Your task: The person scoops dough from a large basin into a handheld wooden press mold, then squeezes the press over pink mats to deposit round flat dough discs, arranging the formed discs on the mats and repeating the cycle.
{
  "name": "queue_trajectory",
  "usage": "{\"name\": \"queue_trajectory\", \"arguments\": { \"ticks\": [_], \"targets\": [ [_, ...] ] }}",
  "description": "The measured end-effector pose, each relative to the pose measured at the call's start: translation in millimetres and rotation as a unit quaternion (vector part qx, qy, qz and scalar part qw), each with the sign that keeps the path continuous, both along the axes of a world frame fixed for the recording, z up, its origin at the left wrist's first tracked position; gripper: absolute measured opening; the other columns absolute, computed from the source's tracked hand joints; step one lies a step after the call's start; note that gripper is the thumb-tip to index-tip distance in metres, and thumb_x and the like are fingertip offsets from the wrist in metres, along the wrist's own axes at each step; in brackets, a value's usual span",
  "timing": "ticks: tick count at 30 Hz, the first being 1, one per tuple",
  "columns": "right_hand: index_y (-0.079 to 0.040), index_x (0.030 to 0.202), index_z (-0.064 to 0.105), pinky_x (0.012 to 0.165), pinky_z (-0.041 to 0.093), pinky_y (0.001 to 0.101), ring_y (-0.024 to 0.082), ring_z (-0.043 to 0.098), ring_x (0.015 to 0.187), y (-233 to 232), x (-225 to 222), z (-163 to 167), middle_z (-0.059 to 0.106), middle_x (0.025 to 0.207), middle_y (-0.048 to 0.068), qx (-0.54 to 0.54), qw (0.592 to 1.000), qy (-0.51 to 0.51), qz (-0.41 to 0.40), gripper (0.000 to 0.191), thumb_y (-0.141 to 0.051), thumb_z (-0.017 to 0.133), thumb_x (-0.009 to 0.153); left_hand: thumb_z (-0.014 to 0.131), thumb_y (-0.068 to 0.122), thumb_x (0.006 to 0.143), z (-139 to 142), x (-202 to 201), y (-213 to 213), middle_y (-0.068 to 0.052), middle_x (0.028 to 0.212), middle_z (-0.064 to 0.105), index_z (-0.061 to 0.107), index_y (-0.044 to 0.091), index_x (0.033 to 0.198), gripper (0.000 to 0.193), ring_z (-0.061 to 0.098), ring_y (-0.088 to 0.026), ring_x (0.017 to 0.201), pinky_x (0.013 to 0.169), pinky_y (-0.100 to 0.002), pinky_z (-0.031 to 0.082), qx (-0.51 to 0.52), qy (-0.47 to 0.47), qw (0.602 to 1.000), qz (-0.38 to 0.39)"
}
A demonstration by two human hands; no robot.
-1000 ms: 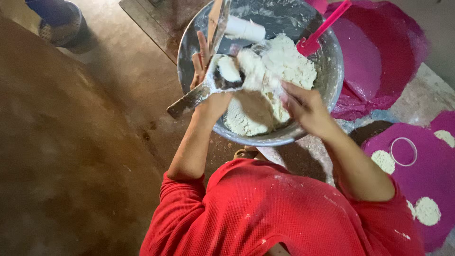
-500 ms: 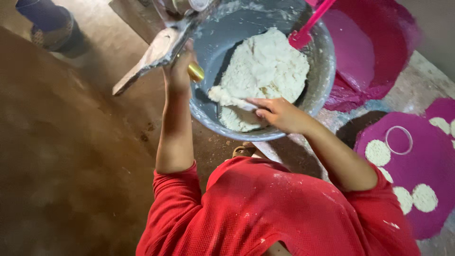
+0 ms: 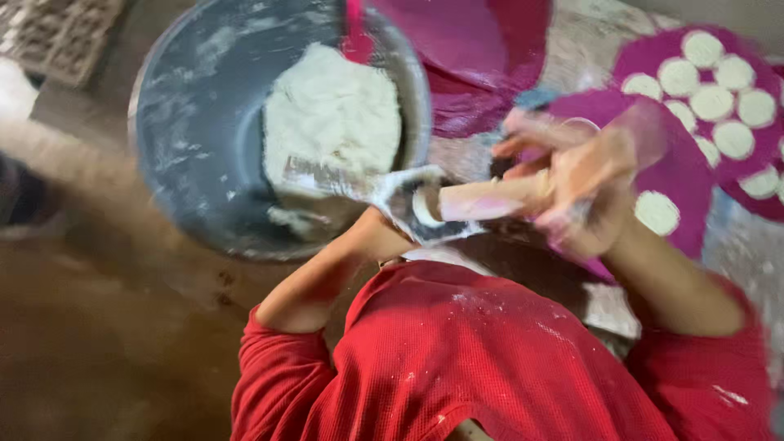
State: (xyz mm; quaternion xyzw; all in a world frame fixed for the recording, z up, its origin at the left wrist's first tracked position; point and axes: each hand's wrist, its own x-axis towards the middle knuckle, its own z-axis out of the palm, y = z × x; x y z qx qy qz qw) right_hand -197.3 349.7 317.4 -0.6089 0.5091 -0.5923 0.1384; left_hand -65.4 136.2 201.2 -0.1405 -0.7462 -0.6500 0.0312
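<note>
A big grey metal bowl (image 3: pixel 155 163) holds a mound of white dough (image 3: pixel 331 114). A dough-smeared scraper (image 3: pixel 482 200) with a wooden handle lies level across the bowl's near rim. My left hand (image 3: pixel 380 237) is mostly hidden under the blade where it meets the handle, and it grips the scraper there. My right hand (image 3: pixel 584 184) is blurred at the far end of the handle and closes on it, with some fingers spread above. A pink spatula (image 3: pixel 355 33) stands in the dough.
Pink round sheets (image 3: pixel 653 163) at the right carry several white dough discs (image 3: pixel 710 98). A pink plastic sheet (image 3: pixel 482 49) lies behind the bowl. A grey gridded block (image 3: pixel 65 37) sits at the top left, with brown floor (image 3: pixel 98 343) on the left.
My left hand brought the scraper down from the bowl's far left to its near rim. My right hand left the dough and moved right onto the handle. The view shifted right.
</note>
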Motion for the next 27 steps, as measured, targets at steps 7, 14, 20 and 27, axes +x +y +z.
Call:
{"name": "queue_trajectory", "arguments": {
  "ticks": [7, 14, 20, 27],
  "targets": [
    [-0.032, 0.153, 0.038, 0.096, 0.064, 0.0451, 0.052, 0.064, 0.120, 106.4, 49.5, -38.1, 0.057, 0.140, 0.029, 0.007, 0.935, 0.318, -0.159, 0.064, -0.028, 0.069, 0.097, 0.078, 0.040, 0.084, 34.6, -2.4, 72.5, -0.013, 0.096, 0.072, 0.065, 0.008, 0.111, 0.043, 0.070, -0.031, 0.084, 0.069, -0.043, 0.053, -0.288, 0.081, 0.953, -0.041],
    [-0.017, 0.153, 0.041, 0.101, 0.053, 0.0514, 0.041, 0.059, 0.132, 154.5, 36.1, -38.0, 0.054, 0.141, 0.029, 0.027, 0.921, 0.237, -0.309, 0.073, -0.035, 0.062, 0.086, 0.079, 0.030, 0.086, 39.6, -82.5, 147.0, -0.011, 0.107, 0.071, 0.064, 0.010, 0.121, 0.043, 0.069, -0.029, 0.097, 0.084, -0.042, 0.054, -0.315, -0.003, 0.938, -0.147],
    [0.000, 0.158, 0.018, 0.120, 0.035, 0.0511, 0.034, 0.039, 0.147, 282.9, -31.6, -55.0, 0.029, 0.160, 0.028, 0.242, 0.944, -0.187, -0.126, 0.116, -0.047, 0.088, 0.079, 0.080, 0.020, 0.089, 37.6, -165.9, 166.1, -0.009, 0.121, 0.071, 0.062, 0.012, 0.134, 0.049, 0.068, -0.026, 0.112, 0.100, -0.041, 0.055, -0.178, 0.023, 0.965, -0.193],
    [-0.005, 0.159, 0.017, 0.132, 0.022, 0.0503, 0.030, 0.029, 0.156, 305.1, -37.2, -68.3, 0.035, 0.164, 0.016, 0.204, 0.942, -0.173, -0.205, 0.113, -0.041, 0.085, 0.076, 0.082, 0.015, 0.088, -26.2, -279.2, 177.9, -0.012, 0.150, 0.055, 0.054, 0.014, 0.148, 0.066, 0.053, -0.026, 0.137, 0.117, -0.044, 0.045, 0.026, -0.068, 0.984, -0.161]
  ]
}}
